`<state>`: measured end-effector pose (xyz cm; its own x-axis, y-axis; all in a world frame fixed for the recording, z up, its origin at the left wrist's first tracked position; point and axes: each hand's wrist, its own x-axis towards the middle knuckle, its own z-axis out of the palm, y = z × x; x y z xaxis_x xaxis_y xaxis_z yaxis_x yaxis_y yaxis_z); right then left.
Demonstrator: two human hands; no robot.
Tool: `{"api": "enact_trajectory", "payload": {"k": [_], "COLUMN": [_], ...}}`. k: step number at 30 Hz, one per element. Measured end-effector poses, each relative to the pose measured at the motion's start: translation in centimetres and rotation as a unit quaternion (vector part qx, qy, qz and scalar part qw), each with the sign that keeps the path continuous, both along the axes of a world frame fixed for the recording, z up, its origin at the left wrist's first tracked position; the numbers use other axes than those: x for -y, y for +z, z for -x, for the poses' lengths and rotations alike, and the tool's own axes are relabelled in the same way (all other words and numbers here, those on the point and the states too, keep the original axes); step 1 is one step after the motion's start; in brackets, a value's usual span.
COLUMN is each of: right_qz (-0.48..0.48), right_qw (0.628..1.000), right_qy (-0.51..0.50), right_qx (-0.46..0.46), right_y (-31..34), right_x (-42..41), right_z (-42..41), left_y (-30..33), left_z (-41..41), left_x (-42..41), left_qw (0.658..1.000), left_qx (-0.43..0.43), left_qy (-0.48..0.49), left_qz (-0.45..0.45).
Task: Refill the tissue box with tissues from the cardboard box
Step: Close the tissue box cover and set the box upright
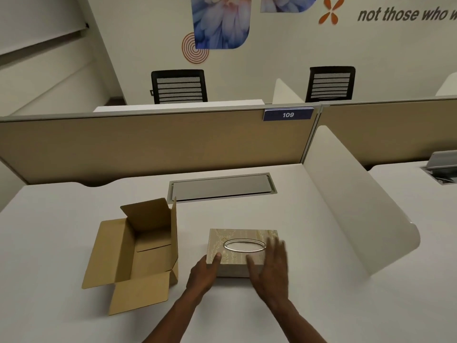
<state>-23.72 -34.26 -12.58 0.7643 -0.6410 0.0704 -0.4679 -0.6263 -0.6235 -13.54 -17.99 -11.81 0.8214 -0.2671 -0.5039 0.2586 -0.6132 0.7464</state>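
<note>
Hands (237, 268) beside open cardboard box (133, 253)

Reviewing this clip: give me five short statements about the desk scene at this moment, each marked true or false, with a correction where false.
1. The cardboard box stands with its flaps open. True.
2. The tissue box sits left of the cardboard box. False: it sits to its right.
3. The left hand touches the tissue box's near left corner. True.
4. The right hand holds a wad of tissues. False: it is open and motion-blurred at the box's right side, holding nothing.
5. The partition sign reads 109. True.
</note>
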Motion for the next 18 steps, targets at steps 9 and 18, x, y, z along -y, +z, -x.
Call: {"api": "enact_trajectory", "payload": {"k": [9,18], "right_qz": [-0.319,-0.323], "right_qw": [0.940,0.939], "right_qy": [-0.120,-0.120], "right_qx": [-0.001,0.018], "right_y": [-1.4,-1.7], "right_x": [3.5,3.3], "right_z": [1.9,2.1], "left_y": [-0.5,-0.4], "left_z": [0.3,0.7], "left_x": [-0.1,-0.2], "left_qw": [1.000,0.999], "left_qx": [0.012,0.029], "left_qy": [-0.001,-0.005], "left_qz": [0.000,-0.016]}}
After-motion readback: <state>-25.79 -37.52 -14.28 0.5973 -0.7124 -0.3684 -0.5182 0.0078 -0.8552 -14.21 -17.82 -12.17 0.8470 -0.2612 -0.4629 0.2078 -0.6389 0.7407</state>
